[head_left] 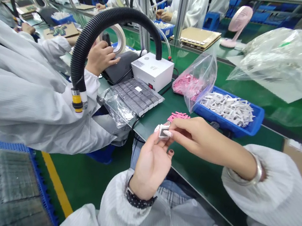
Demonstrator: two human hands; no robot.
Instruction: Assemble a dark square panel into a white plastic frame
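My left hand (152, 163) is turned palm up at the bench's near edge, with a black watch on the wrist. Its fingertips touch a small white square frame part (163, 131). My right hand (196, 136) reaches in from the right, with a metal bangle at the wrist, and pinches the same part between thumb and finger. The two hands meet at the part, which partly hides its edges. A small heap of pink pieces (178, 117) lies on the bench just beyond my hands.
A blue tray (232, 127) of white parts and a plastic bag (196, 86) of pink pieces stand on the green bench (196, 170). To the left, a co-worker's hand (100, 58) rests on a black device beside a white box unit (152, 70) with a black corrugated hose (94, 34).
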